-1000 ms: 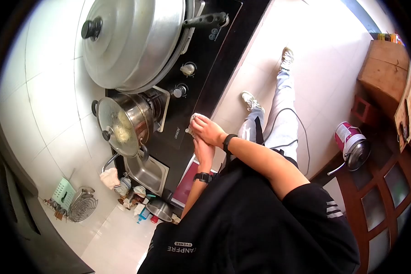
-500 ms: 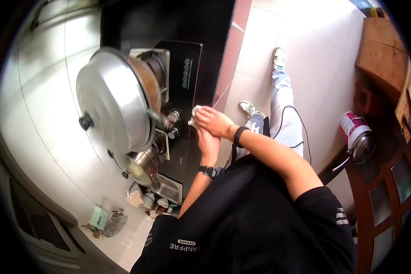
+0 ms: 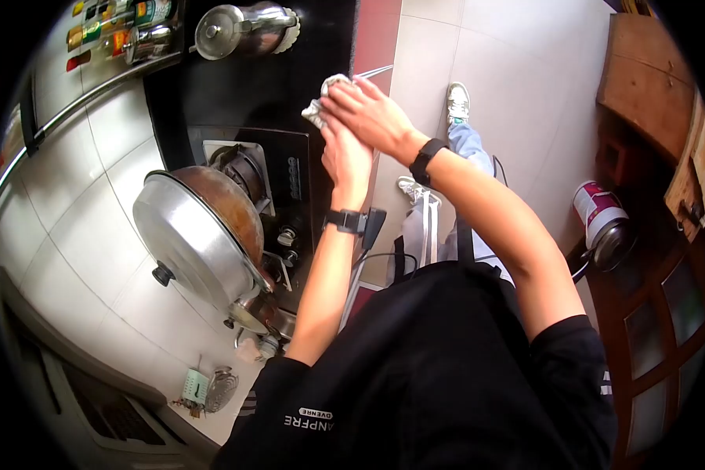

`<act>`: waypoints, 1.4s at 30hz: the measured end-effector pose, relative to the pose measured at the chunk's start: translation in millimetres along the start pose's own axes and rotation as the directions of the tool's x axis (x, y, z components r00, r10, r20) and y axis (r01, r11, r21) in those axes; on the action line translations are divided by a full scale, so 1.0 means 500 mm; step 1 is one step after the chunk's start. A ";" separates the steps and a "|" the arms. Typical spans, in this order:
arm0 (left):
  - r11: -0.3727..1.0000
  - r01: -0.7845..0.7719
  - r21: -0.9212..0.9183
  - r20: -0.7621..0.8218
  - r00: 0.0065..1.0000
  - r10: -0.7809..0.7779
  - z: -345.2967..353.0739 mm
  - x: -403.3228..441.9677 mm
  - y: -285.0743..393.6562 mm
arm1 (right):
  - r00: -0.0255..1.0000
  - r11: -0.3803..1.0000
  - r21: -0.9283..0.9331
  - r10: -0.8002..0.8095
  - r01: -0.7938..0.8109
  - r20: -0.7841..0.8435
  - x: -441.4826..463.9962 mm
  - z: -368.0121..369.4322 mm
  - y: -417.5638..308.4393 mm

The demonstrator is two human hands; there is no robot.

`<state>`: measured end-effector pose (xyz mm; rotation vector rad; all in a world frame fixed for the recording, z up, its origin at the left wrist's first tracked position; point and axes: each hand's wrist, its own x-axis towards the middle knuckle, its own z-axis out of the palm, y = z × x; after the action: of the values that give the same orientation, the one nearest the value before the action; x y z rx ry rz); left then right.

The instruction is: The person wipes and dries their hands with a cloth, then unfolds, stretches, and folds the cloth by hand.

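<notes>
Crumpled white cloth (image 3: 327,95) pokes out past the fingers of both my hands, over the front part of the black counter (image 3: 211,90). My right hand (image 3: 374,116) lies across the top of the cloth with its fingers bent over it. Just below and to its left, my left hand (image 3: 346,157) presses against the right one, its fingers closed at the cloth and partly hidden. A metal kettle (image 3: 247,31) stands on the counter beyond the hands, to the upper left.
A large lidded pan (image 3: 192,235) sits on the stove at the left, with knobs (image 3: 287,236) beside it. Behind it is a smaller pot (image 3: 252,312). Bottles (image 3: 102,30) stand at the upper left. On the right are a bucket (image 3: 599,210) and a wooden cabinet (image 3: 642,66).
Both hands have moved up and farther forward along the counter with the cloth. The view has shifted, so the kettle and bottles now show and the pan sits lower.
</notes>
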<state>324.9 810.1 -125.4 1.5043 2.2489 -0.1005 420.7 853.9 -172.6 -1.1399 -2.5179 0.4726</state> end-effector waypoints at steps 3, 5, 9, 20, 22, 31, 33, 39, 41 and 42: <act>0.997 0.074 0.015 0.042 0.996 -0.074 0.001 0.004 0.016 | 0.999 0.999 -0.036 0.013 -0.012 0.040 -0.001 -0.006 0.010; 0.996 0.082 -0.031 0.050 0.995 -0.081 0.000 -0.008 0.010 | 0.999 0.999 0.001 0.048 -0.048 0.026 -0.005 0.002 -0.004; 0.998 -0.016 -0.053 0.063 0.998 0.019 -0.005 -0.022 -0.029 | 0.992 0.993 -0.062 0.107 -0.103 0.065 -0.007 0.020 -0.040; 0.990 -0.069 -0.124 -0.092 0.994 0.058 0.061 -0.245 -0.260 | 0.983 0.989 -0.143 0.059 -0.034 0.173 -0.139 0.096 -0.284; 0.990 -0.072 -0.118 -0.085 0.994 0.062 0.065 -0.313 -0.324 | 0.983 0.995 -0.101 0.018 0.000 0.181 -0.180 0.118 -0.353; 0.992 0.018 -0.124 -0.060 0.998 -0.025 0.118 -0.654 -0.658 | 0.917 0.946 -0.065 -0.290 0.319 0.273 -0.368 0.233 -0.716; 0.985 0.068 -0.159 -0.062 0.995 -0.079 0.132 -0.729 -0.720 | 0.872 0.914 -0.026 -0.378 0.406 0.311 -0.405 0.260 -0.790; 0.944 0.287 -0.163 -0.004 0.957 -0.291 0.174 -0.912 -0.871 | 0.787 0.839 0.059 -0.529 0.540 0.316 -0.505 0.356 -0.975; 0.940 0.298 -0.169 -0.079 0.946 -0.314 0.188 -0.964 -0.906 | 0.742 0.809 0.109 -0.577 0.578 0.342 -0.530 0.376 -1.028; 0.923 0.342 -0.175 -0.074 0.931 -0.359 0.189 -0.986 -0.916 | 0.701 0.772 0.139 -0.625 0.621 0.343 -0.541 0.398 -1.053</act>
<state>101.0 169.2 -99.5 1.0343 2.5242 0.0534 159.3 286.5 -167.9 -0.1170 -2.9966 0.5411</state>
